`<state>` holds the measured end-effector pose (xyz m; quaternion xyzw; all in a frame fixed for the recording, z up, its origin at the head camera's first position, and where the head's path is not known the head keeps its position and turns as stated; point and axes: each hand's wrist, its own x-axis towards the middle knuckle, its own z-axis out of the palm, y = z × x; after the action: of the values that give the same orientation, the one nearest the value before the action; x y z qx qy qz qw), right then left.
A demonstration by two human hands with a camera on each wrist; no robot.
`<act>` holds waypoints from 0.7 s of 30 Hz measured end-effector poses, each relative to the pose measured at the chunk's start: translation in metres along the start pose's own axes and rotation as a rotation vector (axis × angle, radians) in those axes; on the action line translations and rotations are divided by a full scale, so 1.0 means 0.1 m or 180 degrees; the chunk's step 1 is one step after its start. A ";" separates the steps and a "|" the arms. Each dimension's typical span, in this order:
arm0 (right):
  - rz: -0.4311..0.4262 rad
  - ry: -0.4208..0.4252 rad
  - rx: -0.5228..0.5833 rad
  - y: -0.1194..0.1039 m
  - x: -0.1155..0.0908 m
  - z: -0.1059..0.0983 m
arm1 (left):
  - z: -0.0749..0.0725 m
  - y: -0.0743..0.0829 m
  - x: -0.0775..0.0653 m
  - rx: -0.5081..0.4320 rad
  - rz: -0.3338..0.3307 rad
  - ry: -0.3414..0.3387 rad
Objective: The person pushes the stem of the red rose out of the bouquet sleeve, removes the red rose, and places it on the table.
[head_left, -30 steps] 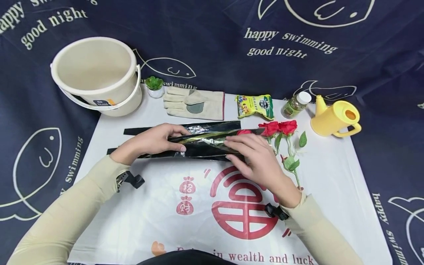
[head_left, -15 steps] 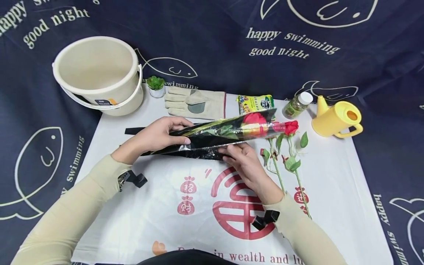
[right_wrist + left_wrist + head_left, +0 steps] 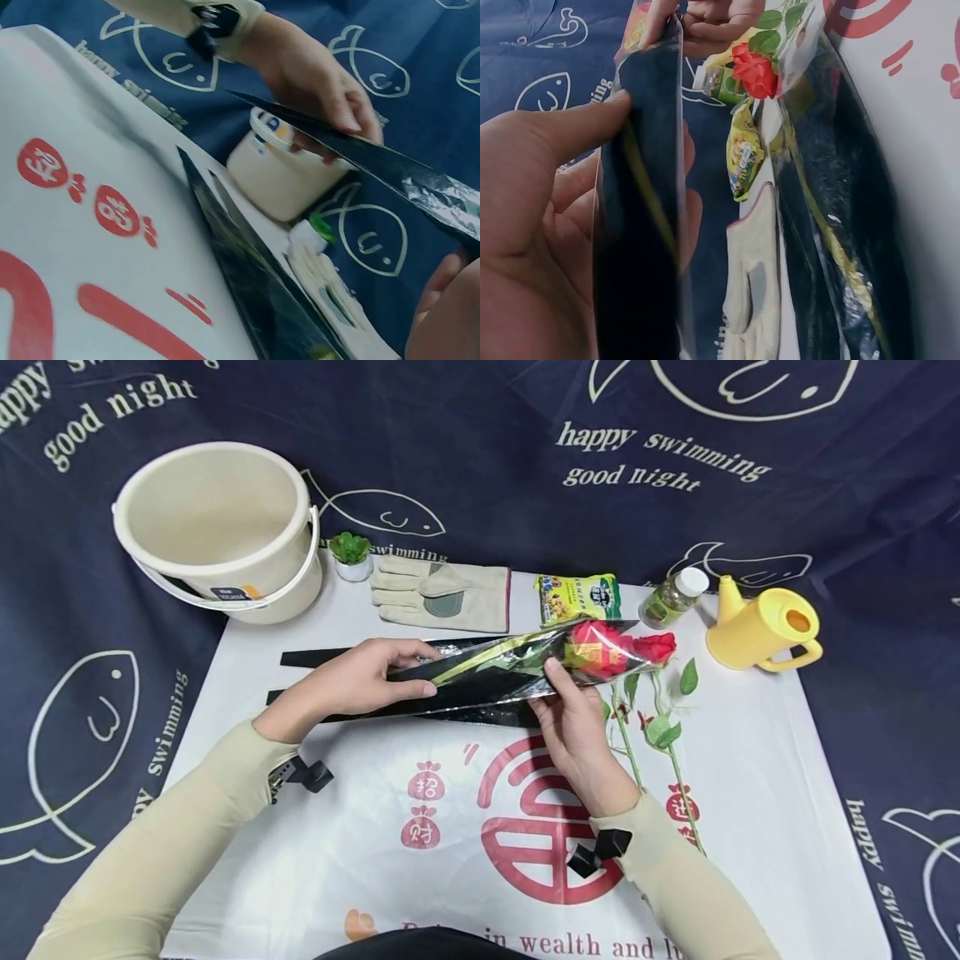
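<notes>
A clear-fronted black flower sleeve (image 3: 480, 677) with a red rose (image 3: 598, 647) showing inside its wide end is held above the table. My left hand (image 3: 363, 677) pinches its narrower part between thumb and fingers; the left wrist view shows the thumb lying on the near face of this sleeve (image 3: 641, 225). Just below the rose, my right hand (image 3: 573, 722) grips the sleeve, thumb on top and fingers underneath. More black sleeve (image 3: 487, 716) lies on the table beneath, partly hidden. Another red rose (image 3: 658, 648) pokes out behind the wrapped one, beside green stems (image 3: 672, 768).
Along the back stand a cream bucket (image 3: 225, 518), a small potted succulent (image 3: 350, 556), beige work gloves (image 3: 450, 593), a yellow snack packet (image 3: 577, 599), a white-capped bottle (image 3: 673, 597) and a yellow watering can (image 3: 765, 627). A printed white cloth (image 3: 360, 860) covers the table.
The sleeve's wide end has been lifted and turned, bringing the rose inside into view. My right hand went from on top of the sleeve to beneath it, then gripped it near the rose.
</notes>
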<state>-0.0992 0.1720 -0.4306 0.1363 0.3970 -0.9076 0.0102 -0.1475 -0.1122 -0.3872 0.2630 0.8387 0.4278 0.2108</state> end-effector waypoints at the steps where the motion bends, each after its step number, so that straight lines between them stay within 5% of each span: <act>1: -0.0050 0.0011 0.0029 -0.02 0.01 -0.02 | 0.00 -0.01 -0.01 -0.0033 0.0004 -0.0009; 13: -0.0369 0.0020 -0.0283 0.09 -0.03 0.04 | 0.12 0.00 0.01 -0.0203 0.0282 0.0209; 21: -0.0125 -0.0125 -0.0339 0.27 -0.18 0.19 | 0.18 0.10 0.10 0.0134 0.0480 0.0348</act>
<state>-0.0829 0.1383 -0.4333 0.1099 0.4470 -0.8877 0.0073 -0.1424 -0.0899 -0.3899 0.3060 0.8356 0.4384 0.1263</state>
